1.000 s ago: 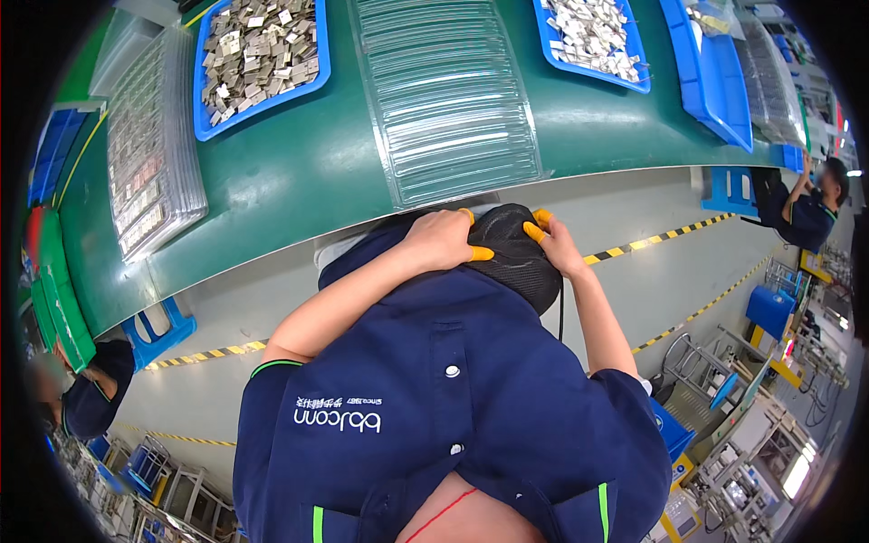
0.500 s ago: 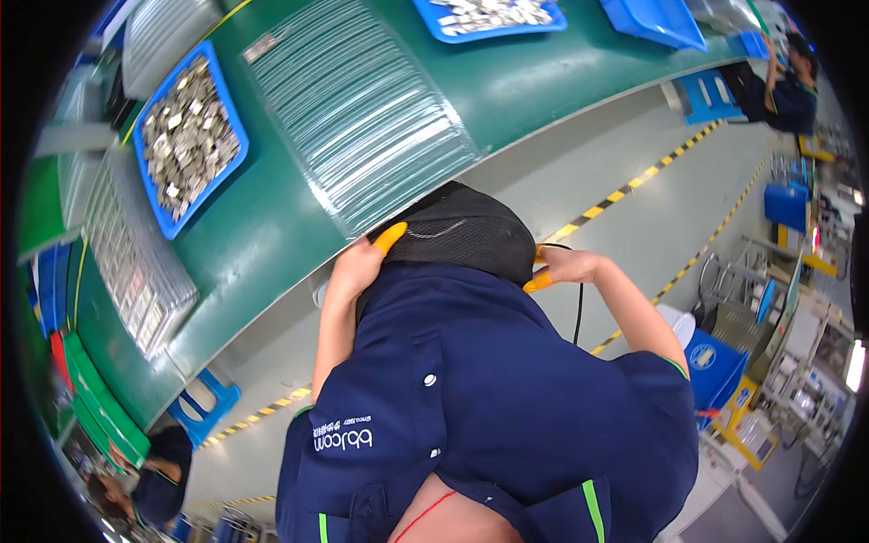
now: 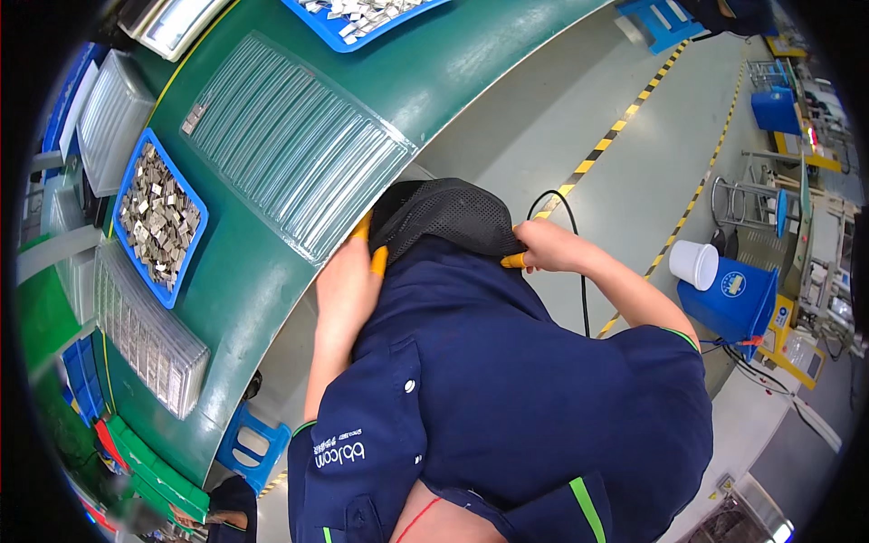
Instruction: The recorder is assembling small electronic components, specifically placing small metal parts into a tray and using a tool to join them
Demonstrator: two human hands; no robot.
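Observation:
A rounded black mesh-covered thing [image 3: 453, 217] lies before my waist, beside the curved table edge; its exact kind I cannot make out. My left hand [image 3: 348, 282] grips its left side, with yellow finger covers on the thumb and a finger; the other fingers are partly hidden. At its right end my right hand [image 3: 554, 248] holds the edge with curled fingers, a yellow cover showing on one tip. Close to my left hand, a clear ribbed plastic tray [image 3: 290, 145] lies on the green table [image 3: 249, 281], with small metal pieces in its far left corner.
Blue trays of small metal pieces stand at the left [image 3: 201, 217] and top [image 3: 348, 43]. Clear stacked trays [image 3: 154, 335] lie at the left. A black cable [image 3: 582, 299] hangs beside my right arm. A white bucket [image 3: 694, 264] and blue bin [image 3: 738, 303] stand right. Another person's sleeve [image 3: 233, 507] shows lower left.
My view has turned and shifted, so table and trays sit farther left and lower. Both hands remain at the black mesh thing, which looks more folded or tilted.

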